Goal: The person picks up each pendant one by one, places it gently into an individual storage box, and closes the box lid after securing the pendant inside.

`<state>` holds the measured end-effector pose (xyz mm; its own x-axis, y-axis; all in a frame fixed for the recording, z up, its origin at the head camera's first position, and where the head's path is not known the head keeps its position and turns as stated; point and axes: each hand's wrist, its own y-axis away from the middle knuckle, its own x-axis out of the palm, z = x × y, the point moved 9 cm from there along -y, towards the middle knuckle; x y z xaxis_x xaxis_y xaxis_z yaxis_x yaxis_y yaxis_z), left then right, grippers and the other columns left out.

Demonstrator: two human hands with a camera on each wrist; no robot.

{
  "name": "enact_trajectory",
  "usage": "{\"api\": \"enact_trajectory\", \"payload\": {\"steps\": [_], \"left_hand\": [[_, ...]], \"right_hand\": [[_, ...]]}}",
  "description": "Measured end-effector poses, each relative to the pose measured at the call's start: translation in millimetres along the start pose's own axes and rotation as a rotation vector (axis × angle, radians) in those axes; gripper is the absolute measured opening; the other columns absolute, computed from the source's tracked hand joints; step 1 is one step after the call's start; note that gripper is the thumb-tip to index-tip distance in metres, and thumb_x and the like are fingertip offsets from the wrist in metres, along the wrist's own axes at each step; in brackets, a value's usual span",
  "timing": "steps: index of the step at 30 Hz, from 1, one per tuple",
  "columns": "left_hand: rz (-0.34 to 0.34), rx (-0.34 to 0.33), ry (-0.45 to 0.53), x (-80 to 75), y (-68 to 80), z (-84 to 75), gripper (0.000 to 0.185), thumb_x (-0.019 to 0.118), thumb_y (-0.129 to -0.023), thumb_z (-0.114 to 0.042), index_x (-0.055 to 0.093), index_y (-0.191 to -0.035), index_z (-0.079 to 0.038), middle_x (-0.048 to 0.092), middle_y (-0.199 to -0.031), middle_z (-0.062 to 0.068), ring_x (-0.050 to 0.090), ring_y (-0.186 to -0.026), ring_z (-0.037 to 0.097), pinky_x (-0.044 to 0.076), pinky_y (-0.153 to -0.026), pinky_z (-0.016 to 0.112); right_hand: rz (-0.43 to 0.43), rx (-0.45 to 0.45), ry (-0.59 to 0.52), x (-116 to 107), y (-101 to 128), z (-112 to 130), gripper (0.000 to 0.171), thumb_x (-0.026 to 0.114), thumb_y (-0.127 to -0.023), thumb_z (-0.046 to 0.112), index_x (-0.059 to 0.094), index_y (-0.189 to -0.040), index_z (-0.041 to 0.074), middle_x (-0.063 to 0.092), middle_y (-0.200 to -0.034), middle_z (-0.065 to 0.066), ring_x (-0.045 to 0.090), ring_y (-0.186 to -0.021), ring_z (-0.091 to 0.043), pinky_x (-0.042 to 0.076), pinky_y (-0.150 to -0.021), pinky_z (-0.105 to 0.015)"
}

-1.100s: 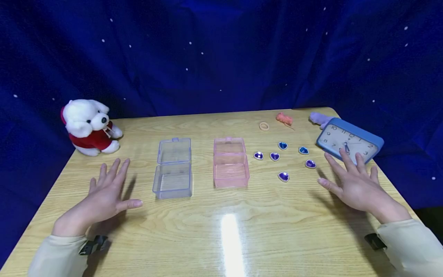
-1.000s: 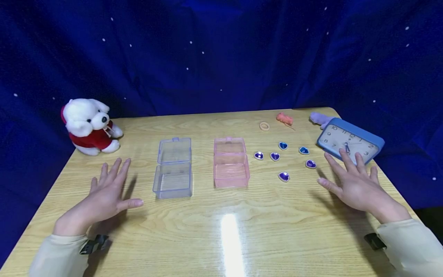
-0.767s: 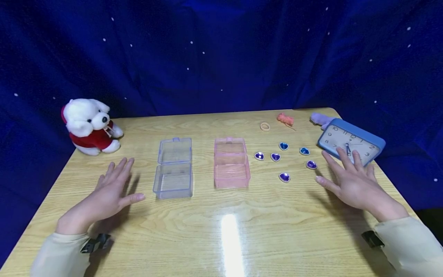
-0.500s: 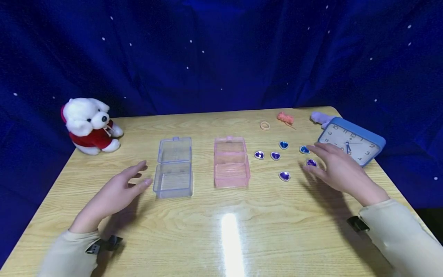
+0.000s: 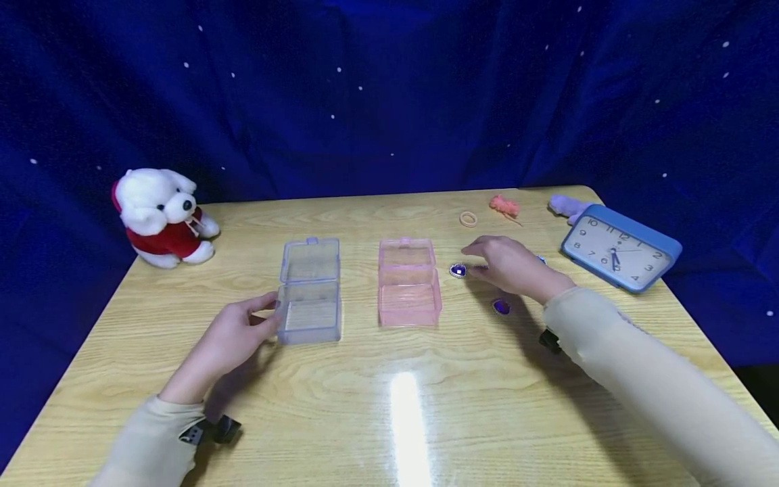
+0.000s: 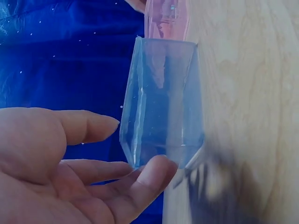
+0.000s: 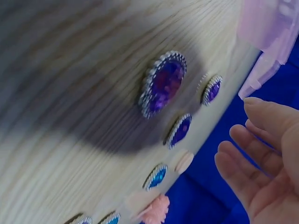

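Note:
My left hand (image 5: 268, 312) reaches the left wall of the open clear blue box (image 5: 310, 308). In the left wrist view one fingertip (image 6: 161, 170) touches the clear blue box's (image 6: 163, 102) lower corner while the thumb stays apart. My right hand (image 5: 476, 261) hovers, fingers relaxed, over several purple and blue heart gems. Its fingertips are close to one heart gem (image 5: 458, 270) beside the open pink box (image 5: 408, 284). Another gem (image 5: 501, 306) lies under the wrist. In the right wrist view the right hand (image 7: 254, 149) holds nothing above the gems (image 7: 163, 84).
On the wooden table (image 5: 389, 406), a white teddy in red (image 5: 159, 216) sits at the far left and a blue clock (image 5: 621, 247) at the far right. A hair ring (image 5: 468, 218), an orange piece (image 5: 504, 205) and a purple piece (image 5: 566, 206) lie at the back.
Both hands lifted off the table and moved inward. The left went right to the clear box; the right went left from the clock to the gems by the pink box.

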<state>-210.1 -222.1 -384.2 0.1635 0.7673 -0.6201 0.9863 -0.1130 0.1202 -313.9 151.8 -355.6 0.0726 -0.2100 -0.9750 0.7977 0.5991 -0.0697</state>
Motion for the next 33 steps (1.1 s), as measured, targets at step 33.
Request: {"api": "enact_trajectory", "payload": {"steps": [33], "left_hand": [[0.059, 0.007, 0.011, 11.8, 0.1, 6.2, 0.054, 0.056, -0.102, -0.017, 0.039, -0.145, 0.011, 0.068, -0.115, 0.022, 0.062, -0.096, 0.021, 0.049, -0.074, 0.025]], "right_hand": [[0.133, -0.035, -0.05, 32.8, -33.1, -7.1, 0.004, 0.075, -0.087, 0.008, 0.075, -0.087, 0.004, 0.068, -0.079, -0.001, 0.06, -0.074, -0.017, 0.051, -0.075, -0.04]]}}
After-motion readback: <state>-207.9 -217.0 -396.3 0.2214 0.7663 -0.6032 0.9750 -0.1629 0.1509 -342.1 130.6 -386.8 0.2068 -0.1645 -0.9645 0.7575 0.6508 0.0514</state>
